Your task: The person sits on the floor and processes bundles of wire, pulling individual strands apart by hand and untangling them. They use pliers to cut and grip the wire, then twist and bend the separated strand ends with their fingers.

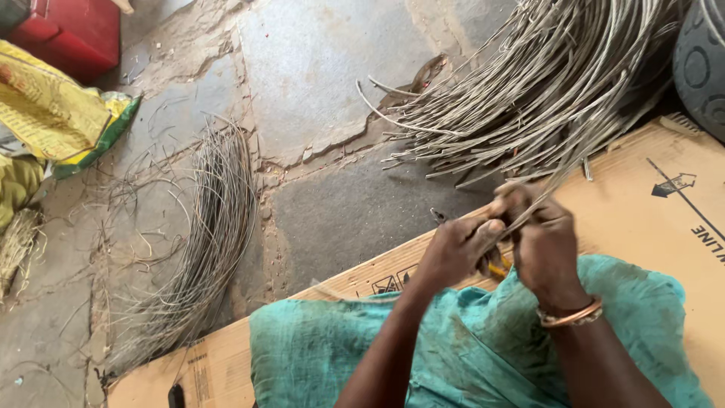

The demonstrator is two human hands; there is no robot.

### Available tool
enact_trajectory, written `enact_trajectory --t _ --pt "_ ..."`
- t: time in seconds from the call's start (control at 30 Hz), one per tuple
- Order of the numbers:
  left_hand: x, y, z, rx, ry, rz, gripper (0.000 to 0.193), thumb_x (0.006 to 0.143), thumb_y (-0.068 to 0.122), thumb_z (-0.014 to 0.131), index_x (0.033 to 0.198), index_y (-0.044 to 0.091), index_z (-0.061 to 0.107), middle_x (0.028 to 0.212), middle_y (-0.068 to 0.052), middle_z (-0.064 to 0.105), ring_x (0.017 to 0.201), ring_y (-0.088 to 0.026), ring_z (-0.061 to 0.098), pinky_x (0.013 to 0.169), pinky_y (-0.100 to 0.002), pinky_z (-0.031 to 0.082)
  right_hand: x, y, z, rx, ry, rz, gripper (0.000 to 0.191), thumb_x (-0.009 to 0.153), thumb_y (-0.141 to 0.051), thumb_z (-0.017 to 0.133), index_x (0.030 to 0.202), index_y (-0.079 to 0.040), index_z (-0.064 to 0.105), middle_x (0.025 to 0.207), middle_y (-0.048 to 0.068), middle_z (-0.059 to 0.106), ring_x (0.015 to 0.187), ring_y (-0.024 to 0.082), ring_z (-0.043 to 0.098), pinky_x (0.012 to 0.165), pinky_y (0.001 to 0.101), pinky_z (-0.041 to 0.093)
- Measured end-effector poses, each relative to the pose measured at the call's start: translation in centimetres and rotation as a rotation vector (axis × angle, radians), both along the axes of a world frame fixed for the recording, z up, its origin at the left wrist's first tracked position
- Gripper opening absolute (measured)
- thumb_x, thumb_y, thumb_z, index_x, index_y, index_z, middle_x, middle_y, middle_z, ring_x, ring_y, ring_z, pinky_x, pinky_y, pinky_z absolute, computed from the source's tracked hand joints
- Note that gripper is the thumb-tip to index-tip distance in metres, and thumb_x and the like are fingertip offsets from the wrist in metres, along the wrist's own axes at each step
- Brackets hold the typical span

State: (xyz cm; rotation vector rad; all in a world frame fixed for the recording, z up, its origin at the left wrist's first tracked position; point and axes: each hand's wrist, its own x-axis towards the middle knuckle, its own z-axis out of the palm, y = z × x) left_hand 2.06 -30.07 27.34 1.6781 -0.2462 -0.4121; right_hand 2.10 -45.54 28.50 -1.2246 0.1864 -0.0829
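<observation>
Head view: both hands meet above a flattened cardboard sheet [649, 227]. Left hand [457, 249], fingers curled inward, thumb pressed toward the right hand; a yellow-handled tool [497, 267] shows just under it, though whether the left hand grips it cannot be told. Right hand [540, 242], fingers closed in a pinch on a pale wire strand [545, 189] that runs up and right into a large bundle of pale grey wires [529, 83]. Right wrist: copper-coloured bangle [570, 315]. Below the hands: teal cloth [468, 347] over the lap, lying on the cardboard. Bundle lies fanned across the upper right, its cut ends pointing left over the stone floor [325, 68]. Second, thinner heap of dark curved wires [211, 227] lies well apart at left on the floor. Far upper left: yellow sack [53, 106] and red box [72, 34]
</observation>
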Motion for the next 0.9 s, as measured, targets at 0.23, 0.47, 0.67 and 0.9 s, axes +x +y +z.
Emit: enact_trajectory --t 0.23,0.47,0.67,0.9 --pt "-2.8 0.1 0.2 0.373 -0.758 0.285 0.02 0.108 0.017 0.055 0.106 0.001 0.067 0.088 -0.012 0.072 0.072 -0.031 0.068 0.06 -0.04 0.051 0.3 0.1 -0.4 0.272 -0.05 -0.188 0.014 0.11 -0.01 0.058 0.115 0.0 0.066 0.092 0.004 0.066 0.082 0.015 0.066 0.079 0.0323 0.061" --pt "1.4 0.5 -0.7 -0.005 -0.044 0.285 0.026 0.104 0.023 0.059 0.097 0.001 0.071 0.068 -0.004 0.067 0.055 -0.01 0.062 0.049 -0.029 0.05 -4.1 2.6 5.2 -0.553 -0.543 -0.198 0.008 0.111 -0.007 0.059 0.107 -0.001 0.063 0.095 0.012 0.068 0.08 0.019 0.062 0.076 0.0297 0.05" --pt "1.8 0.6 -2.4 -0.049 0.013 0.102 0.028 0.109 0.021 0.061 0.098 -0.002 0.072 0.07 -0.001 0.063 0.058 -0.006 0.05 0.049 -0.028 0.041 0.0 1.3 2.5 0.156 -0.054 -0.066 0.029 0.11 -0.015 0.045 0.125 0.003 0.063 0.106 0.006 0.072 0.09 0.012 0.067 0.086 0.0275 0.056" --pt "-2.3 0.0 -2.0 0.29 -0.434 0.17 0.024 0.106 0.023 0.06 0.105 0.001 0.071 0.08 -0.01 0.072 0.067 -0.022 0.065 0.059 -0.037 0.049 0.5 0.0 -1.0 0.273 0.026 -0.183 0.018 0.109 -0.014 0.055 0.119 -0.001 0.062 0.091 0.003 0.063 0.083 0.014 0.064 0.078 0.0334 0.06"
